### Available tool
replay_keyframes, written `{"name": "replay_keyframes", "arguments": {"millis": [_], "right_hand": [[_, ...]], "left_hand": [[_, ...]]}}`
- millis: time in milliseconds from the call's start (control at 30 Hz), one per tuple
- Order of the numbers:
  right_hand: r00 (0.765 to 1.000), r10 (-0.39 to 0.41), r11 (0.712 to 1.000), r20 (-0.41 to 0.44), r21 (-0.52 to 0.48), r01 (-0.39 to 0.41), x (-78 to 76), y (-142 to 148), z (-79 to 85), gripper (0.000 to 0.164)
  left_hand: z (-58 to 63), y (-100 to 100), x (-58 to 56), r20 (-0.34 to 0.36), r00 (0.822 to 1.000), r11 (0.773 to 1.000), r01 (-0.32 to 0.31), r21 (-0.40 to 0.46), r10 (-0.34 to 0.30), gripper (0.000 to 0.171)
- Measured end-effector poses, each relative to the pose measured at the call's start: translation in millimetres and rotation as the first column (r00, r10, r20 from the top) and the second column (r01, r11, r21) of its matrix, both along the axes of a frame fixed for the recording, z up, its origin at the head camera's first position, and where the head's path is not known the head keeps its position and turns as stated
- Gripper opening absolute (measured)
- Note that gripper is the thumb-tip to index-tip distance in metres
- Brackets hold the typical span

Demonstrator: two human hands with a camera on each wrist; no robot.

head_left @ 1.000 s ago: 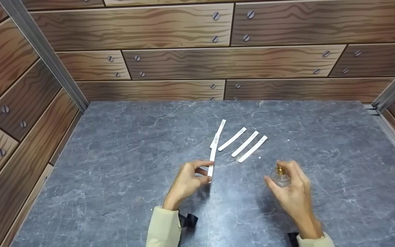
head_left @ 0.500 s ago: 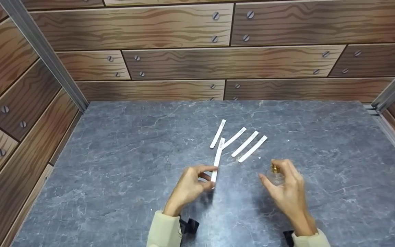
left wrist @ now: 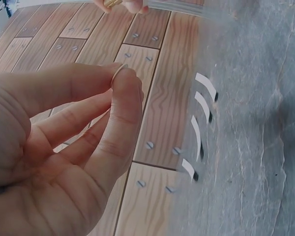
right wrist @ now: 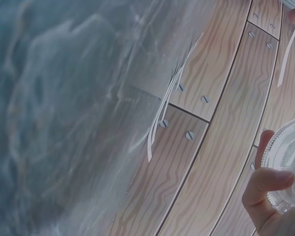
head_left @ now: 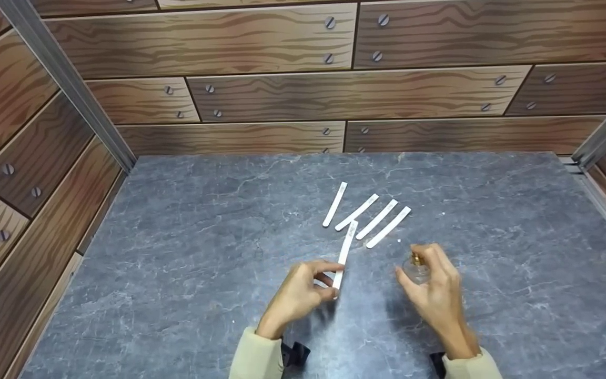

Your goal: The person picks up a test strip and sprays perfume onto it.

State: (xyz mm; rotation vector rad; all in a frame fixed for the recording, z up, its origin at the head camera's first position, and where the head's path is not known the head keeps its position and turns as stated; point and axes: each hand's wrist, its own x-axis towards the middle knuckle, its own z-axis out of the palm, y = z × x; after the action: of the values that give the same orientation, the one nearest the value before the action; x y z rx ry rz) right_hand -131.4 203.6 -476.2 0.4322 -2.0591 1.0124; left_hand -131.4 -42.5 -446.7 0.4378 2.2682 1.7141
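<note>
My left hand (head_left: 303, 292) pinches the near end of a white paper tester strip (head_left: 346, 248) between thumb and fingers. The strip points away, raised, its printed end at the top. In the left wrist view the strip (left wrist: 119, 73) shows only as a thin curved edge. My right hand (head_left: 437, 300) holds a small clear glass perfume bottle (head_left: 414, 272) with a gold spray top (head_left: 416, 259), one finger at the top. In the right wrist view the bottle's ridged glass base (right wrist: 282, 162) shows, the thumb against it. Strip and bottle are apart, the bottle to the right.
Several more white tester strips lie slanted in a row beyond my hands, the leftmost strip (head_left: 334, 205) a little apart and the rightmost strip (head_left: 389, 228) nearest the bottle. They lie on a grey marbled table (head_left: 203, 221). Wood-patterned walls (head_left: 261, 95) stand behind and at the sides.
My left hand has moved right and towards me with its strip, which now tilts more to the right. The bottle in my right hand has shifted left, narrowing the gap.
</note>
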Motion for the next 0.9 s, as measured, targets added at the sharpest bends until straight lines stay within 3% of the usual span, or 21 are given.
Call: {"name": "replay_keyframes", "arguments": {"millis": [900], "right_hand": [[1.000, 0.007, 1.000, -0.021, -0.018, -0.008, 1.2, -3.6, -1.1, 0.039]], "left_hand": [[2.9, 3.7, 5.4, 0.039, 0.999, 0.999, 0.028, -0.018, -0.028, 0.044]]}}
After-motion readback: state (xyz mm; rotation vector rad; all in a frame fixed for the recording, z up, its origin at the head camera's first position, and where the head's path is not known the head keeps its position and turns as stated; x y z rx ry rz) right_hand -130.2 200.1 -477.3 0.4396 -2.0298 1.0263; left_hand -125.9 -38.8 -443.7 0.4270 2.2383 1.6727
